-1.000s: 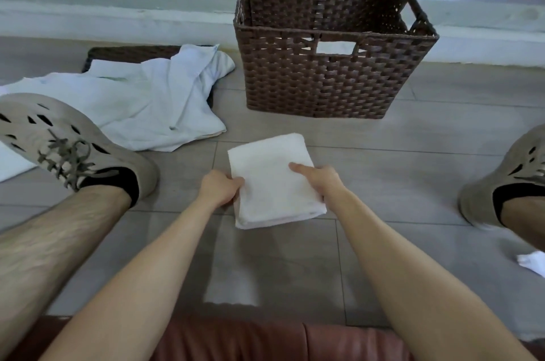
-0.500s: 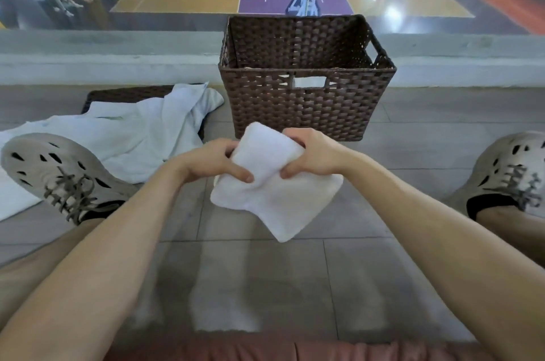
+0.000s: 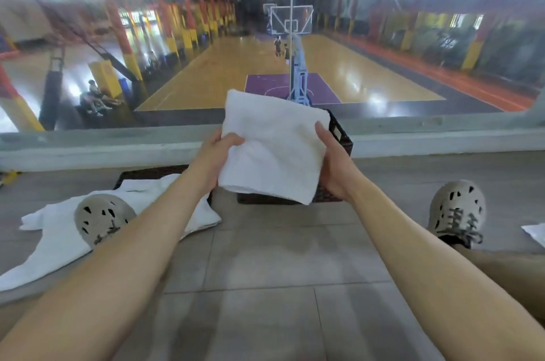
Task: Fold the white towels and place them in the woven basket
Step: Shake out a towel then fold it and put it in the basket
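You held the folded white towel [image 3: 274, 148] up off the floor [image 3: 280, 257] with both hands, one on each side. Left hand [image 3: 219, 154] clamped on the towel's left edge, thumb on top, fingers curled under. Right hand [image 3: 333, 166] clamped on the right edge, thumb up along the side, fingers out of sight beneath. The towel sat between the two hands, tilted, far edge higher than near edge, near right corner hanging lowest.

The woven basket [image 3: 342, 136] was directly behind the towel and mostly hidden by it. Only its right rim and a strip of its base showed. Can't tell whether the towel touched the rim.

Loose white towels [image 3: 53, 230] lay spread on the floor at the left, partly over a dark woven piece [image 3: 147, 173] and partly under your left shoe [image 3: 101, 217]. They were well apart from both hands. Your right shoe [image 3: 457, 210] was at the right, with a white scrap [image 3: 535, 232] near it at the frame edge.

A grey ledge [image 3: 88, 145] ran across just beyond the basket, with a basketball court [image 3: 265, 71] far below.
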Motion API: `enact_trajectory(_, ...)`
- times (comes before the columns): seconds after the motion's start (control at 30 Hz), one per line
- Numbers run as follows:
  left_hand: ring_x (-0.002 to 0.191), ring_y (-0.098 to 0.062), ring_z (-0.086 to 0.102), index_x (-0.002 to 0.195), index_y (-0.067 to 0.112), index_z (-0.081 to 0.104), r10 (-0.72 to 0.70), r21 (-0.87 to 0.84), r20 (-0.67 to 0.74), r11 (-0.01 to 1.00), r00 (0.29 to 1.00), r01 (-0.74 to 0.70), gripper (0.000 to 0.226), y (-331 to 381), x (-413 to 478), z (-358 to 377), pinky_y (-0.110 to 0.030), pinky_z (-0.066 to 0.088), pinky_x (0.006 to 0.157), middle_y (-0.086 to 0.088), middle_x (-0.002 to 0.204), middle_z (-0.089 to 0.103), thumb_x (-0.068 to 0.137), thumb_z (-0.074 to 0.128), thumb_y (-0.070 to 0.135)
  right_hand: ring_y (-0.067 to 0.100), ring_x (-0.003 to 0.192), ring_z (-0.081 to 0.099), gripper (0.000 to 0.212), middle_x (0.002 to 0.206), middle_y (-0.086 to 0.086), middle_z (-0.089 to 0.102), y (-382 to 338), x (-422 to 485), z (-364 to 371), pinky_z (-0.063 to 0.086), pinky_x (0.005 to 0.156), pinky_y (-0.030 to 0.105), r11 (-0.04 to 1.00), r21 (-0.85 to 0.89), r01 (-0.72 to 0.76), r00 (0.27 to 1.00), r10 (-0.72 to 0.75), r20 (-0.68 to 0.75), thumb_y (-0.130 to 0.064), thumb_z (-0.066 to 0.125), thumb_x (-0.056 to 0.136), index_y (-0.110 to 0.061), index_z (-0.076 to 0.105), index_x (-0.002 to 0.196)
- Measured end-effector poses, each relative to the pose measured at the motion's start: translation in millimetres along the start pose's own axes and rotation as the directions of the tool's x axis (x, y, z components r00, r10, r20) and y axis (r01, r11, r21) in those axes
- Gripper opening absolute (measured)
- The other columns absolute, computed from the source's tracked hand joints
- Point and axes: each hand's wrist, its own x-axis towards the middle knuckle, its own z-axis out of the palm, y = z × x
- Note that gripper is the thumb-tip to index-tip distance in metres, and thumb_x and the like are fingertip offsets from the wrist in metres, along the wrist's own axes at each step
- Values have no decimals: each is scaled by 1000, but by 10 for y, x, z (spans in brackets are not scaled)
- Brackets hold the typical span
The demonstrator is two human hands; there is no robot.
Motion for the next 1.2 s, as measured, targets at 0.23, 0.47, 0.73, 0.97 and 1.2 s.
enact_trajectory(0.23, 126, -19, 69, 153, 39, 46, -46, 322, 251, 946, 967, -39, 71, 652, 457, -91, -49, 56, 105, 10, 142, 69, 91, 80, 41, 23, 95, 81, 46, 109, 1, 82, -786, 586, 183, 64, 92, 46, 981, -156, 116, 967, -148, -206, -36, 86, 89, -14, 71, 127)
enact_trajectory(0.47, 118, -8, 68, 144, 39, 41, 129, 335, 237, 920, 963, -206, 99, 1045, 1982, 148, -35, 66, 81, 14, 135, 67, 70, 98, 7, 26, 107, 78, 78, 126, 1, 76, -1149, 2395, -240, 64, 93, 48, 969, -218, 113, 970, -156, -187, -69, 75, 80, -30, 56, 144)
enact_trajectory(0.73, 105, -17, 73, 148, 37, 20, 18, 278, 97, 959, 995, -44, 99, 633, 3336, 286, -47, 67, 85, 2, 123, 68, 84, 90, 8, 32, 119, 73, 29, 127, 9, 77, -1142, 3621, -794, 56, 106, 54, 937, -333, -101, 994, 109, 5, -14, 74, 94, -21, 70, 122)
enact_trajectory(0.97, 123, -32, 71, 146, 45, 27, -159, 328, 268, 942, 950, 65, 102, -274, 3703, 185, -52, 64, 92, -13, 133, 71, 82, 84, -12, 29, 114, 72, 74, 132, 4, 68, -217, 4004, -1230, 60, 99, 54, 927, -277, -253, 967, 230, -112, -10, 80, 88, -22, 38, 148)
enact_trajectory(1.2, 111, -30, 78, 156, 65, 16, -397, 505, 329, 841, 857, 196, 134, -1005, 3753, 140, -50, 61, 102, -12, 134, 69, 76, 87, -15, 29, 112, 74, 75, 129, 4, 72, 718, 4154, -1477, 62, 96, 52, 825, -257, -504, 864, 484, -139, -4, 81, 87, -18, 39, 147)
